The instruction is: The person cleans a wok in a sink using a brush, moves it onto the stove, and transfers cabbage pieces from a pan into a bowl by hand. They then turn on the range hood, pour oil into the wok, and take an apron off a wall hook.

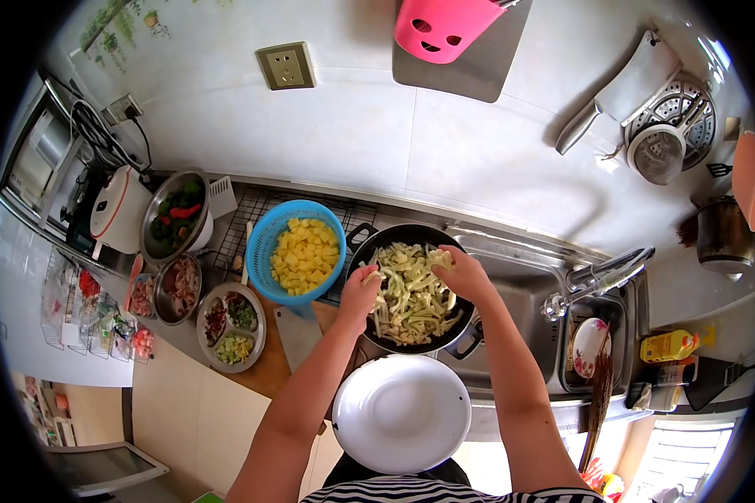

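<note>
A black two-handled pan (pixel 462 325) at the sink's left edge is full of pale, whitish-green vegetable pieces (pixel 411 306), looking like cut cauliflower. At its left rim my left hand (pixel 361 292) is closed, thumb and fingers pinching a pale piece. Across the pan, my right hand (pixel 464 275) curls its fingers around another pale piece over the heap. In front of the pan, close to my body, sits a wide white enamel basin (pixel 401 412) with nothing in it. Left of the pan stands a blue colander (pixel 260 251) of diced yellow potato (pixel 304 256).
A sectioned plate (pixel 257 342) of chopped seasonings, a metal bowl of meat (pixel 181 289) and a bowl of peppers (pixel 176 220) stand left. A cleaver (pixel 294 331) lies by the wooden board (pixel 264 369). The steel sink (pixel 520 310) and faucet (pixel 600 285) are right.
</note>
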The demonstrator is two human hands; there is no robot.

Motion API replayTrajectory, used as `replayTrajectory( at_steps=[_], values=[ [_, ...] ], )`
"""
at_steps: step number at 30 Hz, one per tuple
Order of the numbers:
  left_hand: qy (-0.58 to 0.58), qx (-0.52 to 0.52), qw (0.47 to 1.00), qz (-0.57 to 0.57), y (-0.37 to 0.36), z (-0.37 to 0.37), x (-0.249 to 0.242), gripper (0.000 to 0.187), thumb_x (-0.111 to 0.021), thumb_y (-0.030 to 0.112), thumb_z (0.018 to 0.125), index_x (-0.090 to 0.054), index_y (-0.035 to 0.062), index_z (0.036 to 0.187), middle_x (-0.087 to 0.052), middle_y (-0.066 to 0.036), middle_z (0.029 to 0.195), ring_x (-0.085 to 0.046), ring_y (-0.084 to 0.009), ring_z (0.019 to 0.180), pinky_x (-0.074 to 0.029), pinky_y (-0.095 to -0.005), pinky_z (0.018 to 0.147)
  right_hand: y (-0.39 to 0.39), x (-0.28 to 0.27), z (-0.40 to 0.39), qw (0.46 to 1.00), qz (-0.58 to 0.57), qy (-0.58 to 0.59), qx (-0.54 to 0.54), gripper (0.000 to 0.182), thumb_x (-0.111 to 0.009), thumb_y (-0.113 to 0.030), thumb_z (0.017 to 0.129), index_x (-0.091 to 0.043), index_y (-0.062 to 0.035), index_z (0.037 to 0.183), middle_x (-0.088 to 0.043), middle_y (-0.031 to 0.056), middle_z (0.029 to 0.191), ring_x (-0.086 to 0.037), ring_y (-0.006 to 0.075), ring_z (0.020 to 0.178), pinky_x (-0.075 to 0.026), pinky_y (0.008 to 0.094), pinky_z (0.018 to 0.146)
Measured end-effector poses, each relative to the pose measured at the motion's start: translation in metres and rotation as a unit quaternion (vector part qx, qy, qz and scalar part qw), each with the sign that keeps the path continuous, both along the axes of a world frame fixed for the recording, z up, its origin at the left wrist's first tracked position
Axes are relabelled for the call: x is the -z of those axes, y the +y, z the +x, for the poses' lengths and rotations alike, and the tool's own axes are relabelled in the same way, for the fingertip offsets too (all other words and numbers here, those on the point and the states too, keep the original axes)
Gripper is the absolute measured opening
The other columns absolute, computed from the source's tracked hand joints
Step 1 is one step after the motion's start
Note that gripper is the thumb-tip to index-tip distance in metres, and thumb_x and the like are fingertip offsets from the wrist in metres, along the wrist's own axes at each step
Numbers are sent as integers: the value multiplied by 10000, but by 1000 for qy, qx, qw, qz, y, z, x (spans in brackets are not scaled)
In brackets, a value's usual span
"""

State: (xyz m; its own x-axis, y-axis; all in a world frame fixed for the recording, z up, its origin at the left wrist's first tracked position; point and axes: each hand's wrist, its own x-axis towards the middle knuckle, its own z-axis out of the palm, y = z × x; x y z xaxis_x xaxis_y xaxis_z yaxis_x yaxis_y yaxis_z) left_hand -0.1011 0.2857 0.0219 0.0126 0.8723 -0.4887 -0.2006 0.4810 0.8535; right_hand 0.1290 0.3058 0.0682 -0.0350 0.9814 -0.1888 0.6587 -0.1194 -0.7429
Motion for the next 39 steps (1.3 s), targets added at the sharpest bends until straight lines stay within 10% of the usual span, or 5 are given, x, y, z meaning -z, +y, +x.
replayTrajectory(
  at_steps=[15, 20, 25, 29, 39],
  values=[
    [33, 77, 991, 105, 4, 20, -30, 360, -656, 151, 822, -557, 55, 1154, -604, -83, 1020, -598, -161, 903, -485, -290, 760, 1, -5, -4, 991, -13, 123, -56, 514, -724, -295, 721, -562, -95, 1166, -662, 163, 972, -644, 304, 885, -499, 359, 784],
    [502, 230, 770, 321, -9, 13, -10, 618, -698, 297, 763, -485, 77, 1300, -433, -192, 1350, -359, -385, 1272, -310, -443, 1042, -8, 3, 1, 994, 27, -100, -38, 638, -701, -297, 752, -454, -145, 1320, -647, 202, 1012, -621, 362, 932, -488, 387, 809],
    [573, 390, 679, 241, -7, 30, -4, 1098, -712, 561, 687, -110, 77, 1467, -57, -169, 1527, -73, -375, 1403, -144, -545, 1101, -23, 57, -34, 959, 48, -249, -127, 735, -550, -532, 818, -298, -214, 1430, -161, 172, 1511, -108, 372, 1400, -185, 555, 1083],
    [609, 399, 655, 201, 2, 34, 9, 1121, -656, 647, 682, -122, 40, 1459, -70, -195, 1519, -70, -383, 1398, -150, -520, 1103, -14, 64, -37, 953, 45, -263, -147, 781, -575, -567, 788, -301, -220, 1431, -175, 177, 1507, -157, 390, 1385, -209, 543, 1078],
    [159, 75, 984, -23, 21, 30, 30, 760, -499, 522, 888, -190, 141, 1468, -374, -209, 1397, -411, -343, 1250, -385, -421, 966, -3, 48, -51, 984, -100, -143, -26, 1120, -803, -534, 543, -262, -134, 1439, -337, 273, 1350, -410, 450, 1204, -390, 437, 990]
  ],
)
